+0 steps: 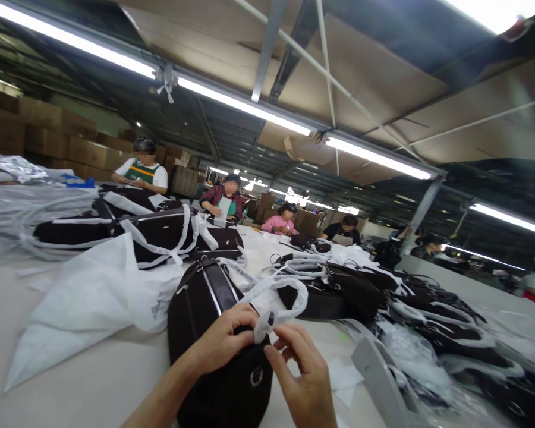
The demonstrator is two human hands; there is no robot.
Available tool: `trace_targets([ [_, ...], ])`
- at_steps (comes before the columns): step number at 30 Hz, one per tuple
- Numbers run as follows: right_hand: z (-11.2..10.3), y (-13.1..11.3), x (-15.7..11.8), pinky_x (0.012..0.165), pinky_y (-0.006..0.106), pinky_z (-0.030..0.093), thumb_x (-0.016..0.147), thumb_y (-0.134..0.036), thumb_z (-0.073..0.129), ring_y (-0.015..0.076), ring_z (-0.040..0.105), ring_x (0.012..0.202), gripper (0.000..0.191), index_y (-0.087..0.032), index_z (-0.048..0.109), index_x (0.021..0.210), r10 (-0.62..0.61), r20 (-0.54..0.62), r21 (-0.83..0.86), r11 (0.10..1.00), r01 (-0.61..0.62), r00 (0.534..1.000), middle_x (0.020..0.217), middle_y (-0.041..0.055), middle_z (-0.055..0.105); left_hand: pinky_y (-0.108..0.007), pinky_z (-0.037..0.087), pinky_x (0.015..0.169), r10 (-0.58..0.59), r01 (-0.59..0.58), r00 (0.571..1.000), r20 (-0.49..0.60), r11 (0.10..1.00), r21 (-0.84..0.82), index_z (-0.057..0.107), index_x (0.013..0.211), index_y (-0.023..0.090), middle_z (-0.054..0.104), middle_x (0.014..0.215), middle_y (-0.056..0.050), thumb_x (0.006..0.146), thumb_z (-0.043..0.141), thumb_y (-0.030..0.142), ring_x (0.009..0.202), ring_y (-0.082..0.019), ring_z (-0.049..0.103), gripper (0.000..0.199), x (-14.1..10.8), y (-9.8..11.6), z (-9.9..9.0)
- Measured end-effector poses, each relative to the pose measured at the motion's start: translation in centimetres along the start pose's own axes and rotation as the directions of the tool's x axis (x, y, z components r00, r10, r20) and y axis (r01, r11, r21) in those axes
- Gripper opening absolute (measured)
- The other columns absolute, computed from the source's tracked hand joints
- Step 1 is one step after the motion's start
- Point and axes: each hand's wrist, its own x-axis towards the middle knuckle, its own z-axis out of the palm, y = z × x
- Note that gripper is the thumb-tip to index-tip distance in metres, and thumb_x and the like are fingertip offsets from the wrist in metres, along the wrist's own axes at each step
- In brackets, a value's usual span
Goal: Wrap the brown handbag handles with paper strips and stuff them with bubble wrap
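Observation:
A black handbag (196, 309) lies on the table right in front of me, with a metal ring on its near end. Its handle (296, 291) is wrapped in white paper and arches up at the right. My left hand (227, 333) pinches the white wrapping at the handle's near end, thumb and fingers pressed together. My right hand (301, 368) is at the same spot from the right, its fingers curled against the wrapping; what lies between its fingertips is too small to tell. A large white sheet (84, 303) lies to the left of the bag.
Several black bags (160, 232) with white-wrapped handles lie at the far left, and more bags (339, 291) at the right. Clear plastic wrap (414, 356) and a grey tape dispenser-like object (378, 374) are at the right. Co-workers (225, 199) sit along the table, with cardboard boxes (49, 131) behind.

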Motion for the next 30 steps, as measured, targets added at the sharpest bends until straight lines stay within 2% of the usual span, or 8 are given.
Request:
trace_targets([
  [3,0.9,-0.6,0.7,0.053,0.019,0.055,0.086,-0.016,0.064,0.0147,0.066,0.070,0.022,-0.022,0.070,0.107,-0.093,0.005,-0.027,0.995,0.093,0.996,0.097,0.0069,0.066,-0.030,0.041,0.092,0.021,-0.022,1.000,0.012,0.999,0.034,0.071,0.084,0.018,0.061,0.094,-0.003,0.087,0.062,0.024,0.096,-0.021,0.057,0.011,0.0,0.2,0.1],
  [8,1.9,-1.3,0.9,0.071,0.026,0.059,0.091,-0.009,0.048,0.0186,0.069,0.080,0.030,-0.020,0.068,0.109,-0.338,-0.046,-0.050,0.941,0.335,0.940,0.089,0.0082,0.067,-0.030,0.043,0.087,0.059,-0.063,0.998,0.033,0.990,0.125,0.065,0.076,0.018,0.058,0.092,-0.005,0.089,0.064,0.033,0.093,-0.021,0.055,0.020,-0.9,1.7,-0.1],
  [12,2.5,-2.5,-0.8,0.064,0.027,0.057,0.093,-0.014,0.049,0.0186,0.066,0.072,0.024,-0.021,0.066,0.107,-0.403,0.066,-0.083,0.909,0.407,0.913,0.084,0.0078,0.066,-0.032,0.043,0.090,0.096,-0.116,0.990,0.103,0.971,0.208,0.065,0.076,0.020,0.057,0.091,-0.005,0.094,0.058,0.039,0.096,-0.023,0.054,0.027,-3.6,3.9,-0.8],
  [17,3.2,-4.3,-2.3,0.059,0.026,0.053,0.098,-0.020,0.046,0.0170,0.061,0.067,0.024,-0.022,0.070,0.101,-0.356,0.117,0.097,0.933,0.346,0.927,0.078,0.0057,0.060,-0.037,0.042,0.096,0.085,-0.111,0.991,0.100,0.949,0.296,0.067,0.077,0.021,0.058,0.089,-0.007,0.096,0.051,0.048,0.102,-0.025,0.053,0.036,-6.4,5.2,-1.2],
  [20,2.5,-4.3,-2.1,0.064,0.025,0.055,0.095,-0.015,0.048,0.0172,0.063,0.074,0.025,-0.023,0.069,0.107,-0.359,0.117,0.208,0.921,0.331,0.926,0.084,0.0062,0.061,-0.038,0.041,0.100,0.044,-0.067,0.995,0.093,0.961,0.269,0.068,0.079,0.021,0.059,0.093,-0.007,0.095,0.054,0.047,0.106,-0.026,0.053,0.034,-6.1,5.2,-0.8],
  [22,1.7,-3.8,-1.9,0.066,0.025,0.056,0.093,-0.011,0.050,0.0174,0.064,0.078,0.029,-0.024,0.068,0.110,-0.343,0.056,0.244,0.916,0.320,0.938,0.087,0.0061,0.062,-0.038,0.040,0.103,0.008,-0.036,0.993,0.118,0.969,0.243,0.069,0.083,0.021,0.061,0.098,-0.008,0.094,0.056,0.043,0.110,-0.026,0.052,0.028,-5.2,5.3,-0.4],
  [25,0.2,-2.5,-2.1,0.069,0.026,0.055,0.091,-0.013,0.053,0.0176,0.064,0.081,0.023,-0.026,0.070,0.101,-0.180,-0.096,0.284,0.938,0.200,0.979,0.089,0.0044,0.060,-0.038,0.037,0.107,-0.028,-0.016,0.980,0.195,0.975,0.220,0.069,0.099,0.022,0.061,0.112,-0.008,0.092,0.057,0.032,0.115,-0.025,0.051,0.017,-3.3,5.7,0.6],
  [30,-1.9,1.6,-4.3,0.073,0.025,0.054,0.092,-0.021,0.059,0.0166,0.064,0.085,0.012,-0.024,0.069,0.087,0.092,-0.255,0.341,0.940,0.000,0.963,0.093,0.0029,0.060,-0.037,0.032,0.111,-0.071,0.009,0.937,0.343,0.984,0.178,0.064,0.118,0.025,0.057,0.125,-0.006,0.078,0.057,0.011,0.122,-0.024,0.047,0.043,-0.4,5.4,3.8],
])
